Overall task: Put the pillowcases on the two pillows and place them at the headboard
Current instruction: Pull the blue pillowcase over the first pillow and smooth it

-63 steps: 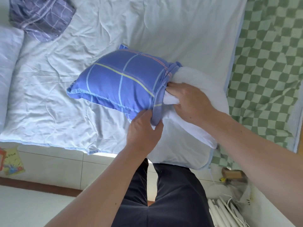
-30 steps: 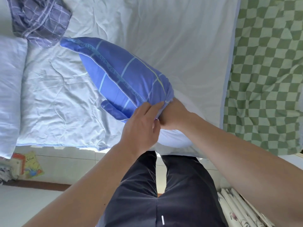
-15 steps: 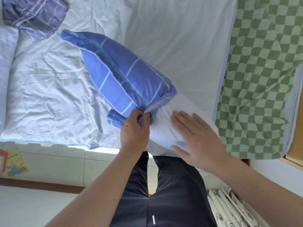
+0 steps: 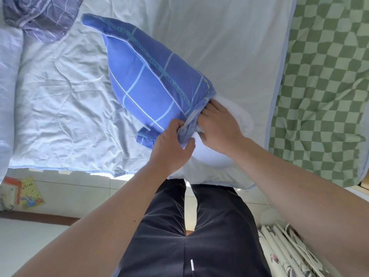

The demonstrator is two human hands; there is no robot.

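1. The blue pillowcase (image 4: 151, 84) with pale grid lines covers most of a white pillow (image 4: 215, 156), and the pair lies at the centre of the view on the pale quilt (image 4: 60, 116), standing on edge and slanting from 11 o'clock down to 5 o'clock.
2. The uncovered white end of the pillow bulges out of the case's open mouth, toward 4 o'clock from the case, near the bed's near edge.
3. The left hand (image 4: 171, 148) pinches the bunched hem of the pillowcase, thumb over the fold and fingers curled round it, at the mouth's 7 o'clock side.
4. The right hand (image 4: 219, 126) lies on the white pillow just beside the hem, with its fingertips at the mouth of the case; I cannot tell whether they grip the cloth or only press the stuffing.
5. A second pillowcase (image 4: 42, 15), purple-grey plaid and crumpled, sits on the quilt at 10 o'clock, well apart from the blue one.
6. Another white pillow (image 4: 8, 96) lies along the frame's 9 o'clock edge.
7. A green checked blanket (image 4: 323, 86) covers the bed at 3 o'clock, beside the white sheet (image 4: 229, 37).
8. Coloured booklets (image 4: 30, 192) rest on the tiled floor at 8 o'clock.
9. The person's dark trousers (image 4: 199, 236) fill 6 o'clock.
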